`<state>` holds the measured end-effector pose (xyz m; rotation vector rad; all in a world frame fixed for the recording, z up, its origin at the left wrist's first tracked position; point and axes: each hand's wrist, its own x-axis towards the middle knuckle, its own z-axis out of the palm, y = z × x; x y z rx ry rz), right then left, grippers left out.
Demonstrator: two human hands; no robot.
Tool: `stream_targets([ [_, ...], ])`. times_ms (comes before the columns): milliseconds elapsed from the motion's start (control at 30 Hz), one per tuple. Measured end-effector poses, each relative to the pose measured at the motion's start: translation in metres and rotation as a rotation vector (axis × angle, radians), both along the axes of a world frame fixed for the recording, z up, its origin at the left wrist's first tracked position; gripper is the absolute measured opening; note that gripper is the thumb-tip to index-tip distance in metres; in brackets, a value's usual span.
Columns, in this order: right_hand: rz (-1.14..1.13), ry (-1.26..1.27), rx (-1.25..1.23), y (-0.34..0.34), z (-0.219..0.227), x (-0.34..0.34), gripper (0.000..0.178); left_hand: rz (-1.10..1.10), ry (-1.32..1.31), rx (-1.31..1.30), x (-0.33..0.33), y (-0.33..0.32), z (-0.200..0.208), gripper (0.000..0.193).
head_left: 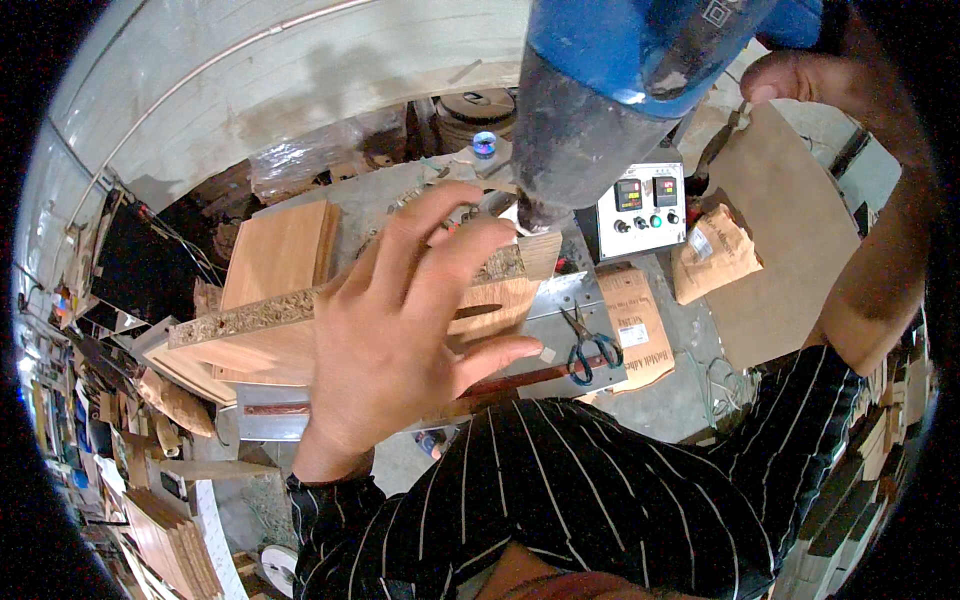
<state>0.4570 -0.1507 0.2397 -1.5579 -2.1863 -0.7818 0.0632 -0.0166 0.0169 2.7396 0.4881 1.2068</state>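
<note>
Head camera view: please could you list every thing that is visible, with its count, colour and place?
Chipboard panel: one, wood-brown face, raw speckled edge upward, centre, under the left hand.
Heat gun: one, blue body with dark nozzle, top centre, nozzle at the panel's right end.
Control box: one, pale grey with two lit displays, right of the nozzle.
Scissors: one pair, black, on the metal table.
Metal table: one, grey, centre.
Paper bag: one, brown, crumpled, right.
Left hand: on the panel.
Right hand: top right, at the heat gun.

blue tool [610,90] blocks above board [290,320], scissors [585,345] right
</note>
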Motion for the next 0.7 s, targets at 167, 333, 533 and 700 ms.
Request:
stream_targets([
  [167, -0.006, -0.009, 0.01, 0.002, -0.002, 0.001, 0.058, 0.047, 0.087, 0.088, 0.003, -0.001, -0.001, 0.073],
  [333, -0.035, 0.004, 0.023, -0.005, -0.011, 0.01, 0.057, 0.056, 0.092, 0.119, 0.007, 0.001, -0.001, 0.066],
  [533, -0.033, 0.015, 0.042, -0.001, -0.017, 0.015, 0.057, 0.114, 0.092, 0.108, 0.006, -0.001, 0.002, 0.066],
  [700, -0.037, 0.019, 0.047, 0.005, -0.027, 0.018, 0.056, 0.104, 0.142, 0.157, 0.009, 0.0, 0.001, 0.068],
])
